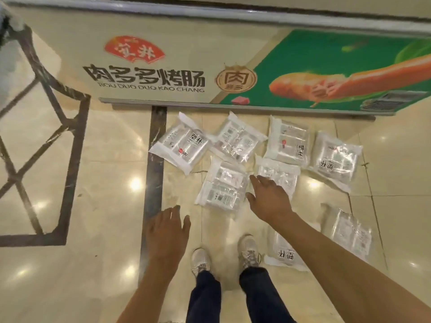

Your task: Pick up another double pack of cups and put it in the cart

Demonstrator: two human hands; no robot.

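Plastic packs everywhere on a glossy tile floor [105,206], person standing over them. Near to far:

- Shoes [249,251], dark trousers, feet set in a bare strip of floor.
- Just beside the right shoe: near pack [285,252], partly under the right forearm. Side pack [349,231] lies further right, apart from the rest.
- Left hand [166,229] hangs over bare tile, fingers straight and loose, holding nothing. Looks like it's out for balance.
- Right hand [270,197] reaches forward, fingers spread and relaxed, gripping nothing. It hovers between mid pack [221,190] and right-mid pack [278,176], overlapping the edge of the latter in view; can't tell if it touches.
- Back row, four packs: left pack [180,145], tilted pack [238,141], upright pack [289,142], far-right pack [335,159]. Neighbours touch or overlap, all flat, at mixed angles, so likely dropped rather than laid out.
- Behind them, freezer [163,66] with a sausage advert; its base rail sits close to the back row, little room there.

Open room: plenty of bare tile to the left, past the dark inlay strip [154,159]. Right side is tighter, packs near both feet. Metal frame [46,89] stands far left.
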